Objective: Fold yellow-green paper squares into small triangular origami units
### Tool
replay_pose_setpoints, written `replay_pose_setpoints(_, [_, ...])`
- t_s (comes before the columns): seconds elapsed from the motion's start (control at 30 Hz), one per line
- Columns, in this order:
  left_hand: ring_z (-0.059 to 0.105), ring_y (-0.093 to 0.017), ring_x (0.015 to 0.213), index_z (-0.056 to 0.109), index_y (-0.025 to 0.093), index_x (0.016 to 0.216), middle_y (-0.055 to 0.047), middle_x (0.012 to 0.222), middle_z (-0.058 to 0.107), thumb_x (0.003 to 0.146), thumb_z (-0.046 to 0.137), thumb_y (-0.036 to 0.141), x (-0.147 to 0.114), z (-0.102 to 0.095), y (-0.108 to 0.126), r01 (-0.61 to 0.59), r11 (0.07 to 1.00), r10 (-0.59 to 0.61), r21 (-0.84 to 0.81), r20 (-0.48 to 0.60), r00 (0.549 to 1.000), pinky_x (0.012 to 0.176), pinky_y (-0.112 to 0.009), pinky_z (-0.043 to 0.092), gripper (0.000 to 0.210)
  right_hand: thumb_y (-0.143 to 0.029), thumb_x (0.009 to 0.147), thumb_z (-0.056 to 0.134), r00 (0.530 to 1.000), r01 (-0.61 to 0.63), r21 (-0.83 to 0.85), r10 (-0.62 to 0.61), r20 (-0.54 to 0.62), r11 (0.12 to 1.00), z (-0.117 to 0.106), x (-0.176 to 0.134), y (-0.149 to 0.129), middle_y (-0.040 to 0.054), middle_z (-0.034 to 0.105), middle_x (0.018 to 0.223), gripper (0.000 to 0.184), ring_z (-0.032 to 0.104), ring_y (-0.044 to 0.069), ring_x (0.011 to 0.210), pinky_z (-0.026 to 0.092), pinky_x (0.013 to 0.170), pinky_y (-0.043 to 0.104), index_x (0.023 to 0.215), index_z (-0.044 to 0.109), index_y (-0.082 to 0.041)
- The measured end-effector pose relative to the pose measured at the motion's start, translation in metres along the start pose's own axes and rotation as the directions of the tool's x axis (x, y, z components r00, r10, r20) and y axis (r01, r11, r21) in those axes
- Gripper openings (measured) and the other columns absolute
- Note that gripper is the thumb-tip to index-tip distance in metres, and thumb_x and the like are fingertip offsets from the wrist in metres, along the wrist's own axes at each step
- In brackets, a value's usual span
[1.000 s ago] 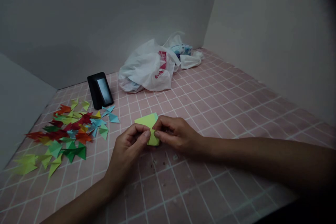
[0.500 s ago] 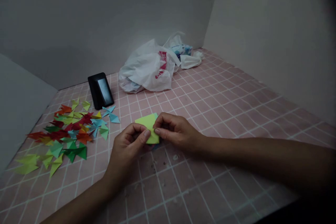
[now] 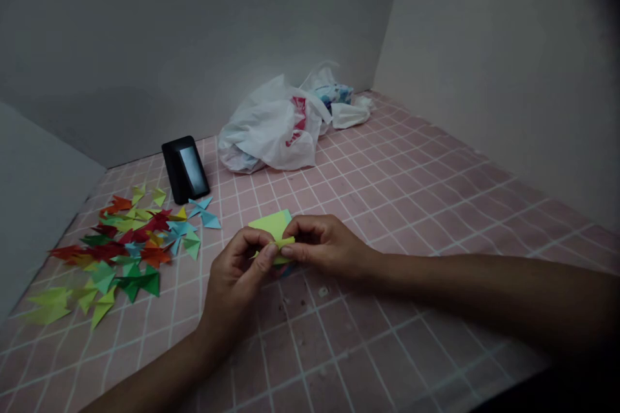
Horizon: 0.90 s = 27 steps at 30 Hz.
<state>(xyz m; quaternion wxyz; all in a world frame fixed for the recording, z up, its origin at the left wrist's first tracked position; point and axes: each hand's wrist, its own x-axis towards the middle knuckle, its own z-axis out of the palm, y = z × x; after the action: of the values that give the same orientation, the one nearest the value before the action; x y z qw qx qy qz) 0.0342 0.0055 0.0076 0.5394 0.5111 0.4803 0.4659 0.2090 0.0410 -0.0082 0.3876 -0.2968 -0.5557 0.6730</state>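
Observation:
Between my two hands is a small folded piece of yellow paper [image 3: 285, 242]. My left hand [image 3: 242, 263] pinches its left end between thumb and bent fingers. On the other end, the thumb and fingers of my right hand [image 3: 324, 244] are closed. Just behind and under the fingers lies a stack of square paper sheets [image 3: 269, 222], yellow-green on top with a light green edge showing at the right. My hands cover part of the stack, and the folds of the held piece are too small to make out.
Many folded paper birds [image 3: 116, 248] in red, orange, yellow, green and blue lie spread at the left. Behind them a black phone-like device [image 3: 185, 169] leans upright. A crumpled white plastic bag [image 3: 271, 126] sits by the back wall on the pink checked cloth [image 3: 411, 206].
The small yellow paper has come up between my fingertips and now shows as a narrow strip. My right thumb has shifted slightly; both hands stay over the stack.

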Motion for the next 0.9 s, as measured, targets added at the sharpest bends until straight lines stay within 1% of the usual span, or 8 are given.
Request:
replay_pose_setpoints(0.23, [0.057,-0.012,0.067,0.062,0.020,0.084,0.001,0.077,0.059,0.090,0.064,0.033,0.0039,-0.0061,0.0006,-0.066,0.977,0.057,0.201,0.048,0.997,0.062,-0.023,0.047,0.014,-0.040,0.084,0.071,0.999,0.039,-0.071,-0.040,-0.018,0.997,-0.0026,-0.0009,0.0004,0.0012,0.063,0.077,0.027,0.056,0.012,0.071,0.046,0.066,0.026,0.079,0.064,-0.015])
replay_pose_setpoints(0.37, [0.057,-0.013,0.068,0.061,0.020,0.083,0.000,0.077,0.061,0.090,0.064,0.034,0.0041,-0.0084,-0.0003,-0.027,0.976,0.013,0.214,0.062,0.998,0.061,-0.023,0.046,0.016,-0.037,0.089,0.064,0.998,0.039,-0.125,-0.044,-0.033,0.991,-0.0043,-0.0009,0.0003,-0.0008,0.058,0.071,0.027,0.051,0.010,0.066,0.042,0.062,0.024,0.075,0.061,-0.015])
replay_pose_setpoints(0.47, [0.057,-0.013,0.066,0.060,0.020,0.083,0.001,0.076,0.061,0.088,0.066,0.036,0.0033,-0.0072,0.0001,0.033,0.991,-0.039,0.128,0.042,0.998,0.060,-0.024,0.047,0.017,-0.047,0.091,0.061,1.000,-0.011,-0.058,0.011,0.003,0.998,-0.0033,-0.0005,-0.0009,-0.0016,0.055,0.067,0.037,0.049,0.009,0.061,0.041,0.058,0.023,0.073,0.058,-0.015])
replay_pose_setpoints(0.53, [0.057,-0.013,0.065,0.060,0.020,0.083,0.001,0.075,0.061,0.087,0.067,0.036,0.0028,-0.0058,0.0007,0.052,0.995,-0.055,0.085,0.033,0.998,0.059,-0.024,0.047,0.018,-0.051,0.085,0.068,0.995,-0.080,0.024,0.079,0.053,0.997,-0.0016,-0.0001,-0.0014,-0.0009,0.059,0.069,0.038,0.053,0.009,0.061,0.043,0.057,0.023,0.077,0.058,-0.015])
replay_pose_setpoints(0.63, [0.056,-0.013,0.064,0.060,0.019,0.081,0.001,0.072,0.060,0.085,0.068,0.035,0.0025,-0.0041,0.0012,0.039,0.996,-0.041,0.078,0.026,0.999,0.058,-0.023,0.046,0.018,-0.044,0.079,0.075,0.981,-0.176,0.033,0.173,0.083,0.984,0.0003,0.0004,-0.0008,-0.0023,0.060,0.066,0.033,0.051,0.007,0.054,0.039,0.049,0.019,0.079,0.059,-0.015])
replay_pose_setpoints(0.73, [0.055,-0.012,0.063,0.059,0.020,0.082,0.001,0.070,0.060,0.087,0.066,0.036,0.0033,-0.0039,0.0016,0.058,0.995,-0.062,0.076,0.043,0.997,0.057,-0.022,0.044,0.018,-0.036,0.081,0.072,0.979,-0.196,-0.023,0.197,0.050,0.980,-0.0001,0.0006,0.0011,-0.0043,0.056,0.060,0.027,0.047,0.006,0.048,0.033,0.043,0.018,0.075,0.057,-0.015])
replay_pose_setpoints(0.8, [0.053,-0.012,0.061,0.060,0.019,0.081,0.002,0.069,0.059,0.089,0.064,0.037,0.0043,-0.0045,0.0026,0.066,0.991,-0.074,0.120,0.067,0.995,0.055,-0.022,0.042,0.020,-0.035,0.082,0.071,0.981,-0.188,-0.035,0.189,0.042,0.982,-0.0008,0.0007,0.0020,-0.0049,0.054,0.059,0.026,0.046,0.005,0.047,0.033,0.042,0.017,0.074,0.057,-0.015])
replay_pose_setpoints(0.9, [0.049,-0.012,0.059,0.062,0.018,0.075,0.001,0.065,0.057,0.090,0.061,0.037,0.0059,-0.0059,0.0060,0.004,0.966,-0.031,0.259,0.100,0.994,0.054,-0.022,0.039,0.025,-0.037,0.081,0.071,0.979,-0.200,-0.038,0.202,0.038,0.979,-0.0013,0.0004,0.0008,-0.0054,0.054,0.057,0.028,0.047,0.005,0.045,0.033,0.040,0.017,0.073,0.055,-0.016])
